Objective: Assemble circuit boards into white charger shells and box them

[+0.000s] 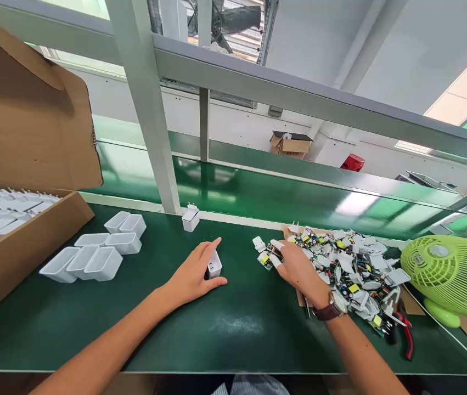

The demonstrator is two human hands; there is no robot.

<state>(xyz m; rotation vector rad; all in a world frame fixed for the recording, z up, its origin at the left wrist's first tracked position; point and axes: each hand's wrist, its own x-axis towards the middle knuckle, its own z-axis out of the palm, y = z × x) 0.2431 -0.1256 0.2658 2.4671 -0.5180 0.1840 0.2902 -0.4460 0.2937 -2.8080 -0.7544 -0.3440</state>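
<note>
I place the left hand (194, 274) beside a white case (214, 267) on the tabletop (237, 329). Its thumb and forefinger stand wide around the case; I cannot tell whether the remaining fingers grip it. I set the right hand (299, 269) at the near-left edge of the pile (352, 263) of boards and white parts. Its covered fingertips stand narrow over a small board (265, 260); the view does not show whether they pinch it. I judge the step in hand to be picking a board while the left hand steadies the case. The next move calls for a secure edge grip on that board, lifting it clear of neighbouring parts without snagging.
</note>
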